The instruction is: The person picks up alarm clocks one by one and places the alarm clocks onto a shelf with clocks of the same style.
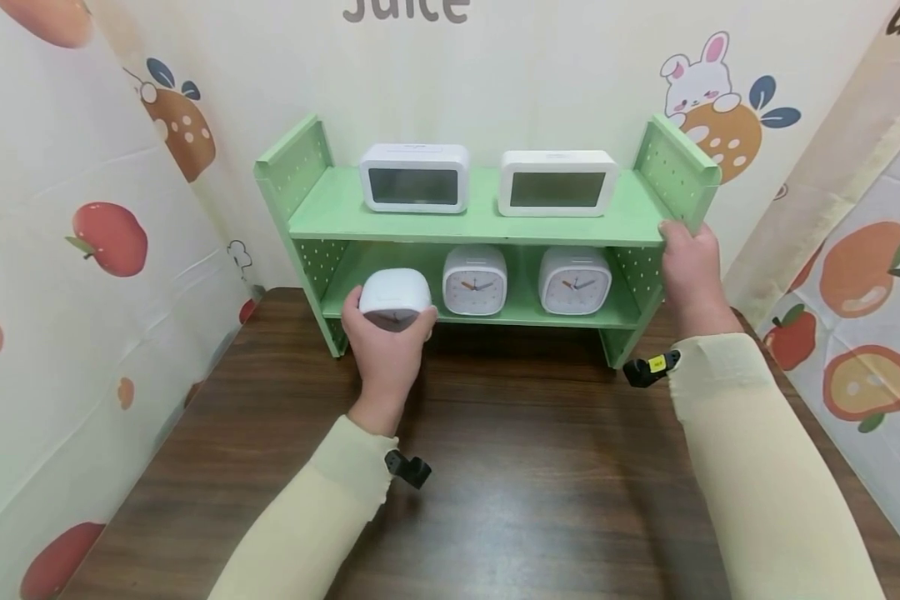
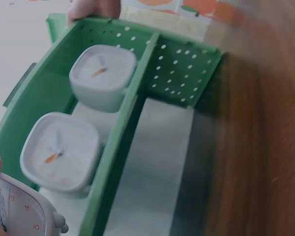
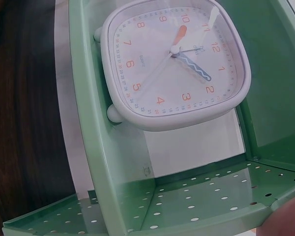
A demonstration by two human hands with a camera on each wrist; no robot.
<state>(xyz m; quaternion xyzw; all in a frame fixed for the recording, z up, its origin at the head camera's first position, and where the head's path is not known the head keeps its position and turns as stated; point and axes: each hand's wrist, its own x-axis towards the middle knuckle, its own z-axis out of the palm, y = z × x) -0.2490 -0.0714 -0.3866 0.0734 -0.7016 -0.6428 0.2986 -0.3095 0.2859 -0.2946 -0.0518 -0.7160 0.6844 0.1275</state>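
Note:
My left hand (image 1: 386, 354) grips a white alarm clock (image 1: 396, 287) from both sides, thumb on its right, at the front left of the green shelf's lower tier. Its dial (image 2: 19, 209) shows partly in the left wrist view. The right hand (image 1: 692, 267) holds the right front corner of the green shelf (image 1: 480, 237), thumb on the upper tier. On the lower tier stand two more white clocks, a middle clock (image 1: 475, 282) and a right clock (image 1: 574, 282). The right wrist view shows a clock's dial (image 3: 162, 93) close up, with orange and blue hands.
Two white digital clocks, a left one (image 1: 414, 179) and a right one (image 1: 557, 183), stand on the upper tier. The shelf's perforated end panels (image 1: 678, 171) rise at both sides. It stands on a dark wooden table (image 1: 495, 467) against a fruit-printed cloth (image 1: 555, 75).

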